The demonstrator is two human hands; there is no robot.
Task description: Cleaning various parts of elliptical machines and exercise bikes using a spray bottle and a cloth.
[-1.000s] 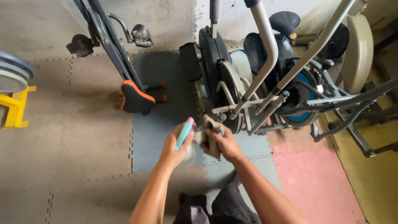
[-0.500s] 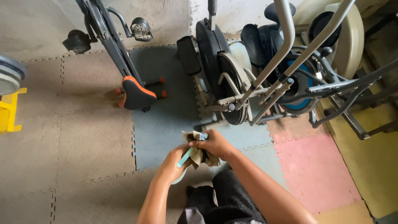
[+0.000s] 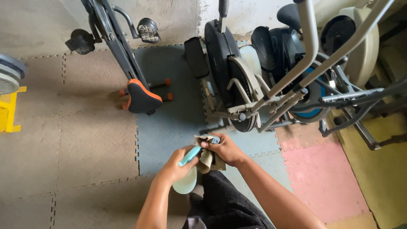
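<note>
My left hand [image 3: 177, 164] grips a pale green spray bottle [image 3: 185, 183] with a teal trigger top, held low in front of me. My right hand [image 3: 224, 149] clutches a crumpled beige cloth [image 3: 207, 160] right against the bottle's nozzle, so the two hands meet above the grey floor mat [image 3: 169, 127]. Just beyond the hands stands an elliptical exercise machine [image 3: 250, 85] with a dark flywheel housing and silver arms.
An exercise bike [image 3: 127, 63] with an orange-trimmed black seat stands to the left. More exercise machines [image 3: 356, 55] crowd the right side. A yellow stand [image 3: 8, 110] with grey weight plates sits at the far left. Pink and yellow foam mats [image 3: 326, 178] lie to the right.
My hands drew back from the elliptical machine toward my body and came together. The bottle, pointed up at the machine a second ago, now tilts down with the cloth against its nozzle.
</note>
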